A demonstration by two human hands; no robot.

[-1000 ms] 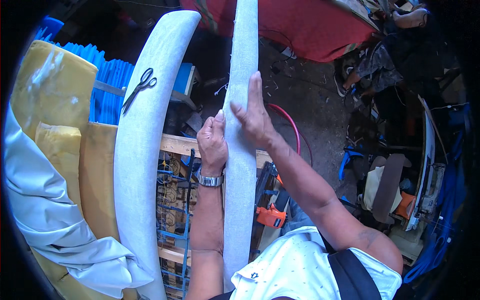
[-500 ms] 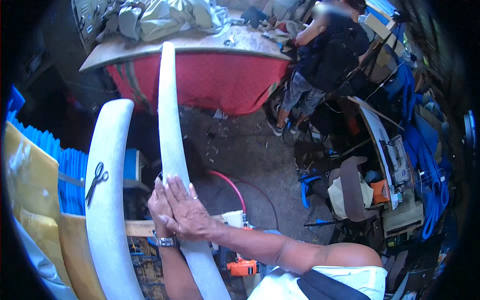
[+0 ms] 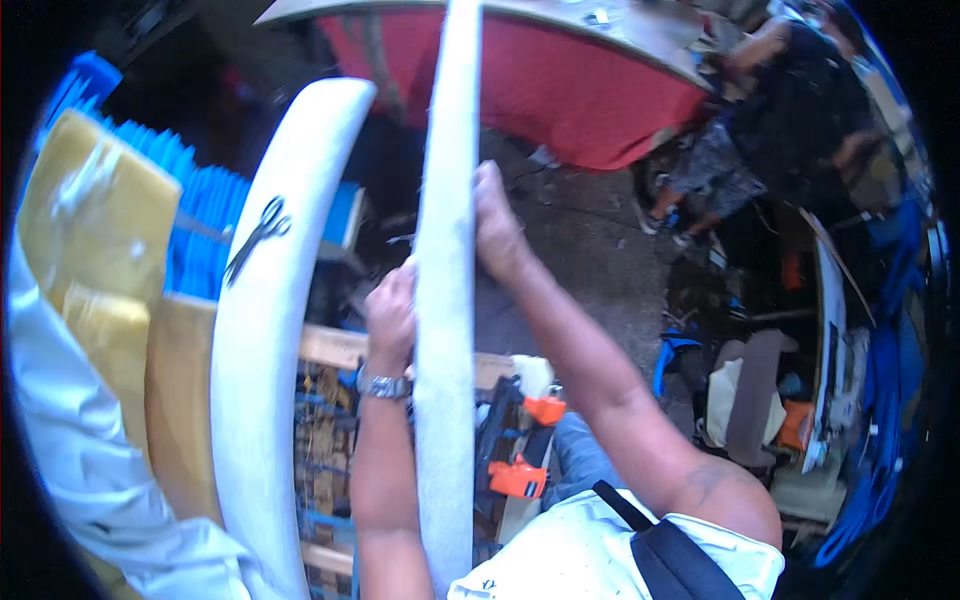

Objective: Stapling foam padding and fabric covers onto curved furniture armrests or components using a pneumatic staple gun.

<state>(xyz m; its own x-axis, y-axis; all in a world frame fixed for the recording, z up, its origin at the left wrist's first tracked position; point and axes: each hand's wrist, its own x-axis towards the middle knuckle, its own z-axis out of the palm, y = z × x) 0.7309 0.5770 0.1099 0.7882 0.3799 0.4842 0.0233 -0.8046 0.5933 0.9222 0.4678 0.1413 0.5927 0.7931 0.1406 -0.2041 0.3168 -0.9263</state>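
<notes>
Head view: across the top, a table (image 3: 655, 50) hung with red cloth (image 3: 540, 90) is cut off by the upper edge, so most of what it bears is out of sight. At the upper right a co-worker (image 3: 800, 100) in dark clothing is blurred and sinks into the dark rim. A pale, fabric-covered padded panel (image 3: 265, 330) curves down the left of centre, its foot partly hidden by draped pale fabric (image 3: 80, 400) at the lower left. Upright through the centre runs a narrower pale panel (image 3: 447, 300), its top cut off and its foot meeting the white shirt (image 3: 560, 555). Yellow foam blocks (image 3: 105, 220) fill the left, beside a pleated blue stack (image 3: 195, 255). Behind the narrow panel, left of lower centre, a wooden rail (image 3: 335, 347) is interrupted from sight; the webbing under it is hard to make out. Left hand (image 3: 393, 315), fingers curled, lies against this panel's left edge; right hand (image 3: 495, 220) is at its right edge. Fingers of both are partly hidden, so I cannot tell how firmly either grips. An orange-bodied tool (image 3: 518, 478), kind unclear, sits at lower centre. Black-handled scissors (image 3: 262, 235), slightly blurred, lie on the curved panel. A metal-banded wristwatch (image 3: 384, 386) circles the left wrist.
</notes>
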